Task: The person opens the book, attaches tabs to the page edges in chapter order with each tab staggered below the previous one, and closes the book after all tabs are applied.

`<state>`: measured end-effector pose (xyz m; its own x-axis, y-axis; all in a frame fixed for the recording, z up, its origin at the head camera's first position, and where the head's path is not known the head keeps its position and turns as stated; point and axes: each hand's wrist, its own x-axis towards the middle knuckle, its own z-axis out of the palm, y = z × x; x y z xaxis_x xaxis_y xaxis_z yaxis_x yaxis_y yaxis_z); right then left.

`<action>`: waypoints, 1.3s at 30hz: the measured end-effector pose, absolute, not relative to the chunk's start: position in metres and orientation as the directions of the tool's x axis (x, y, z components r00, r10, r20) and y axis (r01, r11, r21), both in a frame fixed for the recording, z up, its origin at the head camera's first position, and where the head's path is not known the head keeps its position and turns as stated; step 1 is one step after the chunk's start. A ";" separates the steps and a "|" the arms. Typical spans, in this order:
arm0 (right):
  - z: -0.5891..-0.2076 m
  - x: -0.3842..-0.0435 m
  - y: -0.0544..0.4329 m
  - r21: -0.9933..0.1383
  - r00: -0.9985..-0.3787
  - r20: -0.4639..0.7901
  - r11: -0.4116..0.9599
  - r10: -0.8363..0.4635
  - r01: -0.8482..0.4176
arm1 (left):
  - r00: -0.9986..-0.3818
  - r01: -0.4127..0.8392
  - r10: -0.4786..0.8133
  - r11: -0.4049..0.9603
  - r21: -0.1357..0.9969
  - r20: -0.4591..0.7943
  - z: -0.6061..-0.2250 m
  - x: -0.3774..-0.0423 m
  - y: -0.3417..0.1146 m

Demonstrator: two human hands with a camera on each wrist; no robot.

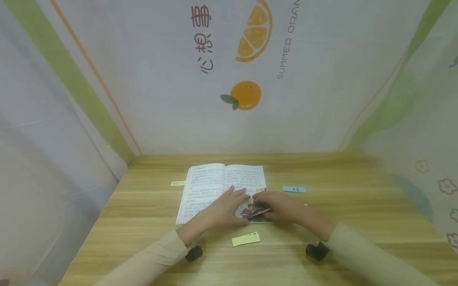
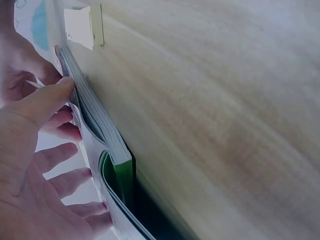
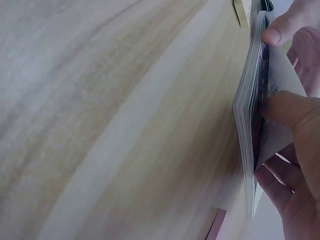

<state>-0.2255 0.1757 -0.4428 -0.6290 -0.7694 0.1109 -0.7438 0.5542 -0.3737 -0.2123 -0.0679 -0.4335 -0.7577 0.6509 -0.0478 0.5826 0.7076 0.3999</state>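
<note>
A wood-grained table (image 1: 143,206) spans the bottom of the head view. On it, just left of the frame's lower centre, lies an open book (image 1: 205,186), with a blue slip (image 1: 294,189) to its right and a yellow slip (image 1: 245,239) below.

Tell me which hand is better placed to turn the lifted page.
Probably the right hand: its thumb and fingers hold the lifted page at the right side of the open book. The left hand lies nearer the book's middle, its thumb at the near edge.
</note>
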 end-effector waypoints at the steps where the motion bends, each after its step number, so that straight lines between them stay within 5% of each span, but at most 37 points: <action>1: -0.443 -0.226 0.176 -0.377 -0.628 0.116 0.551 -0.770 -0.745 | -0.757 0.581 0.652 0.703 0.410 -0.046 -0.433 -0.213 -0.068; 7: -0.445 -0.232 0.182 -0.407 -0.659 0.145 0.562 -0.738 -0.720 | -0.744 0.587 0.668 0.661 0.469 -0.010 -0.432 -0.217 -0.071; 15: -0.426 -0.243 0.210 -0.454 -0.727 0.348 0.572 -0.592 -0.683 | -0.779 0.566 0.622 0.645 0.513 0.077 -0.421 -0.230 -0.085; 21: -0.429 -0.240 0.224 -0.424 -0.711 0.331 0.576 -0.620 -0.699 | -0.842 0.498 0.517 0.633 0.593 0.154 -0.402 -0.235 -0.110; 39: -0.442 -0.224 0.202 -0.444 -0.698 0.138 0.586 -0.703 -0.678 | -0.853 0.515 0.405 0.749 0.417 0.328 -0.386 -0.234 -0.167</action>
